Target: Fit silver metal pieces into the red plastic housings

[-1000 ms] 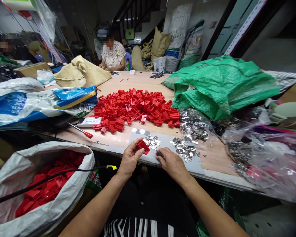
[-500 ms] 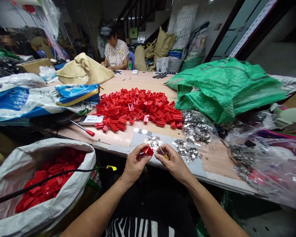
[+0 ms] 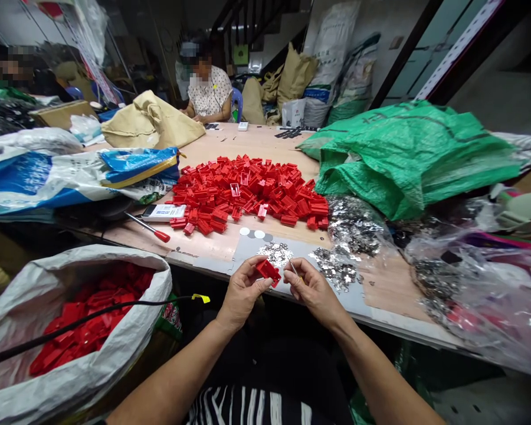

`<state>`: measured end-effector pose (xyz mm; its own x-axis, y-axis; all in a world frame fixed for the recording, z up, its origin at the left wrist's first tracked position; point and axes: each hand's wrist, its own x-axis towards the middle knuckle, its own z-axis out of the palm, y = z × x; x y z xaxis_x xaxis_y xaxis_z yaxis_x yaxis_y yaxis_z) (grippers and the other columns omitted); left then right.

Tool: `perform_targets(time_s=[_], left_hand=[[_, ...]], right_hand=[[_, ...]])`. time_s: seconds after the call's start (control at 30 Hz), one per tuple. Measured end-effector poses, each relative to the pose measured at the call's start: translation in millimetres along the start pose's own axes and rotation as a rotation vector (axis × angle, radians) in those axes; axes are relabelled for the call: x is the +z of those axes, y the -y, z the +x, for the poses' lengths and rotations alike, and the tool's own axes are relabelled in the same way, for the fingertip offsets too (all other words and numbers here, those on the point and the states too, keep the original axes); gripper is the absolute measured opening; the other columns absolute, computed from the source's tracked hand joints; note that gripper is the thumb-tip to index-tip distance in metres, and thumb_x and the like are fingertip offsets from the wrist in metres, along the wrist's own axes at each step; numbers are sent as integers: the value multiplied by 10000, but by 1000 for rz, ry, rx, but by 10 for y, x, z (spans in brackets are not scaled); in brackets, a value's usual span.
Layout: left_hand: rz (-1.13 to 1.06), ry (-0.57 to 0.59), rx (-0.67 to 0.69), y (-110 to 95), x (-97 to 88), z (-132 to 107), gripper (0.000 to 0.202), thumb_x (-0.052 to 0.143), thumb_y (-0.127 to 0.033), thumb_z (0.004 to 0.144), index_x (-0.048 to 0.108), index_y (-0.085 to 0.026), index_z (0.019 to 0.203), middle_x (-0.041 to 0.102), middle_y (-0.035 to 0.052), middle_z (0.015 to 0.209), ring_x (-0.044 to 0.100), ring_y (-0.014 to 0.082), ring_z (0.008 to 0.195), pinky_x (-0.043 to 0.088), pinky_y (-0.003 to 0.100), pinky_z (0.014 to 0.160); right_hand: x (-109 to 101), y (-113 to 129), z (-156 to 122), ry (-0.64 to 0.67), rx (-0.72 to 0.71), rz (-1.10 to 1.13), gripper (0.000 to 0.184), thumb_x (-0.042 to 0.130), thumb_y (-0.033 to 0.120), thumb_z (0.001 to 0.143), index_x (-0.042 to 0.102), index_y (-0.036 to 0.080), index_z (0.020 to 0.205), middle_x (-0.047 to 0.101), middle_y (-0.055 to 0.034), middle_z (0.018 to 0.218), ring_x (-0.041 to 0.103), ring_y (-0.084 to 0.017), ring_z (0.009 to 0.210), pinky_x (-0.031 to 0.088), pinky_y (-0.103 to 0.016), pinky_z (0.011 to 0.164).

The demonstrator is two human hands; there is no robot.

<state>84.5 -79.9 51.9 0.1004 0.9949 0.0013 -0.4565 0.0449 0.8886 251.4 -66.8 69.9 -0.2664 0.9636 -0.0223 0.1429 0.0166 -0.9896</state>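
Between the thumb and fingers of my left hand (image 3: 241,295) is a small red plastic housing (image 3: 268,270), tilted, its hollow side partly showing. My right hand (image 3: 314,289) is closed on a slim screwdriver-like tool (image 3: 294,268); its thin metal shaft points up and left, and the fingers mostly cover its handle. A narrow gap lies between the tool and the housing. Just beyond my hands, small flat metal pieces (image 3: 276,252) lie on a grey sheet (image 3: 241,254), with another heap of metal pieces (image 3: 336,265) on the right.
A large pile of red housings (image 3: 248,189) covers the middle of the table. At lower left stands a white sack (image 3: 13,313) of red parts, crossed by a black cable (image 3: 128,306). A red-handled rod (image 3: 150,229), a green sack (image 3: 420,153) and plastic bags (image 3: 500,295) lie around; a person (image 3: 210,88) sits opposite.
The red housing has turned in my left hand, showing more of its length. My right hand has drawn slightly right, and the yellow handle is now mostly covered.
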Motion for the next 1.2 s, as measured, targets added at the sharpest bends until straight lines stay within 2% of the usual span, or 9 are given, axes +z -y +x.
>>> perform_targets(time_s=[0.2,0.37,0.47,0.57,0.67,0.77,0.87,1.0,1.2], left_hand=[[-58,29,-38,-14,27,-1,436,718,-190,738,609,-228,1158,680,31,1023,598,163,977,432,281,904],[-133,38,-104,-1,68,-31,451,727,-183,725,597,-237,1153,680,23,994,607,155,954,436,274,885],[-101,65,-111,20,44,-33,440,729,-191,725,582,-238,1137,675,27,992,617,173,953,451,293,873],[20,89,-43,33,-24,-4,397,720,-194,734,564,-239,1096,652,25,1036,618,174,954,462,301,876],[315,109,82,34,-107,51,346,691,-177,753,562,-224,1071,637,24,1021,618,164,921,466,304,877],[664,122,196,37,-176,112,328,673,-150,756,571,-213,1061,641,12,964,619,156,872,474,304,862],[859,149,253,60,-218,166,351,676,-123,745,578,-208,1071,653,25,1008,621,165,903,485,306,856],[947,208,291,101,-245,214,425,670,-91,742,584,-213,1140,665,42,1082,613,186,1011,483,318,903],[922,245,293,99,-264,249,426,682,-101,746,600,-217,1147,676,34,1084,624,172,1000,485,294,897]], right_hand=[[-55,11,-59,-49,-151,-302,192,574,400,876,548,210,860,536,4,787,464,-145,679,384,-261,628],[-23,-2,-36,96,32,0,319,591,508,835,452,222,841,436,47,717,359,-104,537,324,-223,489],[-32,-21,-11,151,56,46,342,660,484,792,457,214,848,463,41,749,417,-109,591,367,-219,534],[-74,-69,8,129,-8,-71,288,651,435,814,516,209,933,519,3,860,512,-156,760,441,-257,678],[-122,-117,4,71,-99,-361,235,496,382,916,579,218,1061,560,-45,954,544,-203,898,444,-324,810],[-143,-132,-28,43,-132,-575,278,408,326,942,614,221,1096,588,-67,943,571,-214,892,447,-340,806],[-129,-121,-61,56,-115,-641,243,452,299,920,611,232,1091,630,-47,914,596,-204,828,453,-325,755],[-93,-114,-59,70,-96,-650,152,500,283,895,620,229,971,669,-24,895,616,-197,809,453,-307,726],[-90,-150,-6,81,-118,-665,147,502,235,881,640,224,930,677,-17,904,625,-183,826,454,-290,734]])
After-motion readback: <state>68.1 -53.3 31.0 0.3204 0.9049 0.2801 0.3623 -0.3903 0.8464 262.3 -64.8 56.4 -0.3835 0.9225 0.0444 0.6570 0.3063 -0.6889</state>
